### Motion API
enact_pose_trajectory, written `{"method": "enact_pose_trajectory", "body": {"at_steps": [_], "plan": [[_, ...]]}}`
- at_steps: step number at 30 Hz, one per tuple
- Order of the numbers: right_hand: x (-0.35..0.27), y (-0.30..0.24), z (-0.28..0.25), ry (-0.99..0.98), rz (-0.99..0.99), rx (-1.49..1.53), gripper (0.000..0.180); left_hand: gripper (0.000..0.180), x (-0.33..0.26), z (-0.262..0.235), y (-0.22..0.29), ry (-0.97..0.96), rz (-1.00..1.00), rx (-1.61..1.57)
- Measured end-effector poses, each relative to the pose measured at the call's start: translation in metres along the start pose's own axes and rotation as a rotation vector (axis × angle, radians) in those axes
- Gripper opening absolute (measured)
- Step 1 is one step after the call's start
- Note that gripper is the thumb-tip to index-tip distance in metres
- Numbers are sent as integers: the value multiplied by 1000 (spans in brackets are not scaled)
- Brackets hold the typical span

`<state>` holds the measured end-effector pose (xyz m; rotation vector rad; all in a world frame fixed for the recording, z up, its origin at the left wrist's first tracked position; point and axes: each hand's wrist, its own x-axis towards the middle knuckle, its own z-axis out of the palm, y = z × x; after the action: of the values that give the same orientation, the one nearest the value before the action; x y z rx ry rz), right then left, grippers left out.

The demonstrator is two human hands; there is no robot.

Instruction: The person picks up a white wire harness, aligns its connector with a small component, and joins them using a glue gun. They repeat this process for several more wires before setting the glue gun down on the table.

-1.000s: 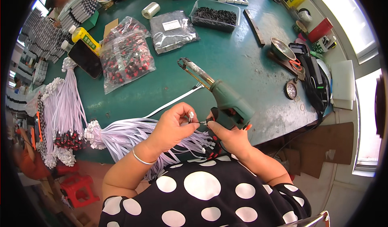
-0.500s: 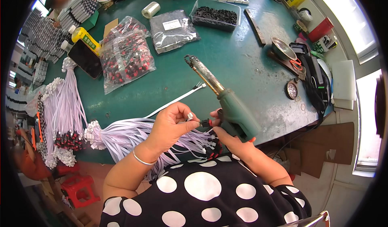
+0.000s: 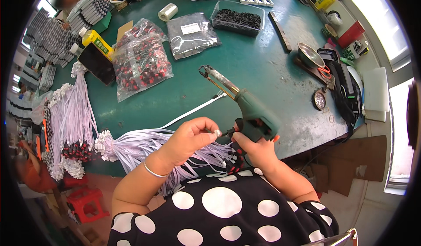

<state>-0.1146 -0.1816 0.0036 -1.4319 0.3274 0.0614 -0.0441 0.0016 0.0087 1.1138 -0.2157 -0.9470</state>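
My left hand [image 3: 195,136] is closed in a pinch on a small white wire connector [image 3: 218,133], with a short dark lead running from it toward my right hand. My right hand [image 3: 256,149] wraps round the grip of a green pistol-shaped soldering gun [image 3: 256,114]. Its slim metal barrel points up and to the left, over the table. Below my hands lies a fanned bundle of white ribbon cables [image 3: 140,143], with red and black ends [image 3: 237,158] at its right. One single white cable [image 3: 193,110] stretches out past the bundle.
Ahead stand a bag of red and black parts [image 3: 142,62], a grey bag [image 3: 193,35] and a clear tub of black pieces [image 3: 239,20]. More cable bundles [image 3: 72,114] hang at the left edge. A metal bowl [image 3: 310,55] and small round dish [image 3: 319,100] are at the right.
The soldering gun has tilted, its tip now a little lower. My left hand has moved slightly right, bringing the connector closer to my right hand.
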Motion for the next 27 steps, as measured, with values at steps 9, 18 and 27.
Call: {"method": "enact_pose_trajectory", "body": {"at_steps": [9, 18, 27], "plan": [[6, 4, -4, -4, 73, 40, 23, 12, 3, 0, 1, 23, -82, 245], [6, 6, 0, 13, 17, 69, 24, 10, 5, 4, 5, 19, -88, 195], [4, -2, 0, 2, 9, -110, 22, 7, 14, 7, -3, 50, -39, 136]]}}
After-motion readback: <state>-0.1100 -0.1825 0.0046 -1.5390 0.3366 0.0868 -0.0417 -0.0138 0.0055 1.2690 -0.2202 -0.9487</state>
